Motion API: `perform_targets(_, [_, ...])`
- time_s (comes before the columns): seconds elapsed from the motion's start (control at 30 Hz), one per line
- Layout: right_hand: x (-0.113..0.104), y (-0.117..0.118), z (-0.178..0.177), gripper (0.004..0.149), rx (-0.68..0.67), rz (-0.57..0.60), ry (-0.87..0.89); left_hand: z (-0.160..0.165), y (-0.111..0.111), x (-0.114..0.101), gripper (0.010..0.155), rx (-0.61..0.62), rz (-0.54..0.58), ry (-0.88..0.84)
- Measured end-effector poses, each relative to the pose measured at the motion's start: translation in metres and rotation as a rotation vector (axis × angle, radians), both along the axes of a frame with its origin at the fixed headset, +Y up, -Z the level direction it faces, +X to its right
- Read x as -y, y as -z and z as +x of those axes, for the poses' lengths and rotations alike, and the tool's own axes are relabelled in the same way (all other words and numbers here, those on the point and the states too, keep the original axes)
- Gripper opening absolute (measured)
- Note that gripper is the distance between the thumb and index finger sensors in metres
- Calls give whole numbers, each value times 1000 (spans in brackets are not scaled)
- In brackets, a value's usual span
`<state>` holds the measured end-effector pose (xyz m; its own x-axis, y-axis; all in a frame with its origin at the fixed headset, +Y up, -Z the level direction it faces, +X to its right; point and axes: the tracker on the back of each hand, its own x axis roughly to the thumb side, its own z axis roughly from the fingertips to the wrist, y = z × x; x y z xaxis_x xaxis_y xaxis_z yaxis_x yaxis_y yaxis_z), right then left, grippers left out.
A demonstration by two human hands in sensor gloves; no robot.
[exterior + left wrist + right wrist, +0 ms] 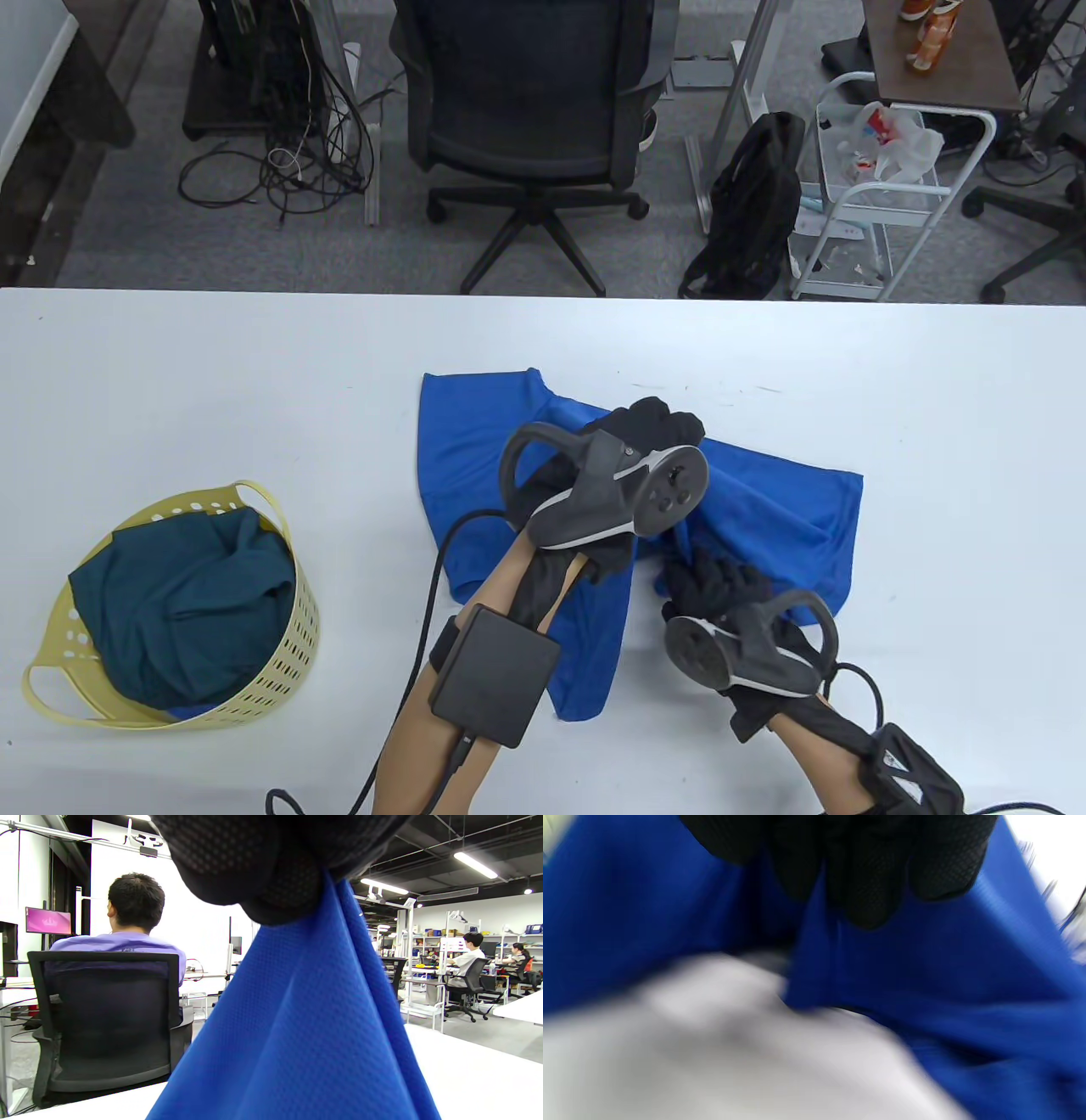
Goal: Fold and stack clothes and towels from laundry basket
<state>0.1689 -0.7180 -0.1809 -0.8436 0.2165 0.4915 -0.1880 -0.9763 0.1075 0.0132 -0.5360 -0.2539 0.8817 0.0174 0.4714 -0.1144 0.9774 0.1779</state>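
With our left hand [653,429] pinching a lifted bunch of the blue garment [764,509] and our right hand [721,586] gripping its near edge mid-table, we judge folding barely begun, no stack yet, dark teal clothes [182,611] waiting in the yellow basket [280,671].

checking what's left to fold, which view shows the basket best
The table view: the yellow basket sits whole at the table's left, with a dark teal garment inside. The left wrist view shows none of it. The right wrist view is blurred; a pale patch at its top left corner might be it.
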Motion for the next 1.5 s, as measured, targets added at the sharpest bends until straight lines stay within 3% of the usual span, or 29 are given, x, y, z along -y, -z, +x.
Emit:
perform_targets(0.07, [1, 0, 3, 46, -8, -97, 256, -3, 4, 1, 38, -17, 12, 9])
perform_targets(0.13, [5, -4, -4, 68, 74, -98, 310, -4, 7, 2, 38, -21, -8, -10])
perform_targets(0.17, [7, -5, -10, 70, 100, -58, 290, -4, 8, 3, 38, -20, -16, -22])
perform_targets(0.27, [15, -8, -33, 65, 179, 78, 170, -3, 10, 5, 38, -27, -15, -8])
perform_targets(0.4, [9, -13, -32, 37, 184, 143, 206, -19, 14, 6, 36, -73, 26, 34])
perform_targets(0.5, [-4, -12, -13, 35, 136, 126, 260, -41, 21, 7, 41, -103, 3, 22])
perform_targets(0.67, [-35, -5, 24, 37, 146, 96, 332, -78, 25, 8, 31, -130, -73, -42])
perform_targets(0.73, [-49, 1, 40, 37, 168, 113, 362, -100, 27, 10, 32, -58, -166, -112])
perform_targets(0.8, [-60, 6, 50, 38, 170, 106, 395, -115, 27, 13, 41, 14, -265, -175])
perform_targets(0.83, [-67, 9, 54, 40, 170, 99, 417, -120, 27, 15, 59, 35, -301, -179])
perform_targets(0.9, [-82, 16, 62, 47, 154, 71, 446, -125, 22, 19, 75, 60, -279, -62])
perform_targets(1.0, [-98, 22, 64, 68, 116, 48, 388, -127, 14, 21, 63, 16, -215, 79])
perform_targets(1.1, [-112, 28, 58, 76, 124, -82, 178, -131, 6, 13, 51, 53, -232, 28])
perform_targets(1.17, [-117, 34, 53, 61, 166, -188, -9, -134, 5, 6, 48, 20, -259, 77])
perform_targets(1.2, [-119, 41, 50, 41, 194, -184, -69, -137, 9, 5, 47, -24, -309, 133])
perform_targets(1.23, [-119, 48, 48, 40, 227, -166, -76, -140, 13, 6, 46, -54, -333, 150])
perform_targets(1.3, [-118, 79, 39, 39, 298, -238, -85, -145, 33, 19, 46, -169, -386, 148])
perform_targets(1.33, [-119, 86, 36, 39, 326, -240, -90, -145, 41, 22, 46, -236, -364, 146])
perform_targets(1.37, [-127, 105, 31, 40, 419, -155, -125, -147, 51, 22, 46, -354, -266, 130])
perform_targets(1.4, [-142, 111, 28, 41, 482, 8, -119, -147, 53, 14, 46, -431, -118, 68])
perform_targets(1.43, [-151, 111, 27, 41, 505, 87, -99, -147, 52, 4, 46, -464, 22, -7])
perform_targets(1.47, [-178, 107, 23, 41, 559, 348, 20, -148, 48, -16, 46, -496, 255, -137])
perform_targets(1.5, [-200, 101, 22, 40, 571, 510, 110, -152, 44, -38, 46, -483, 386, -196])
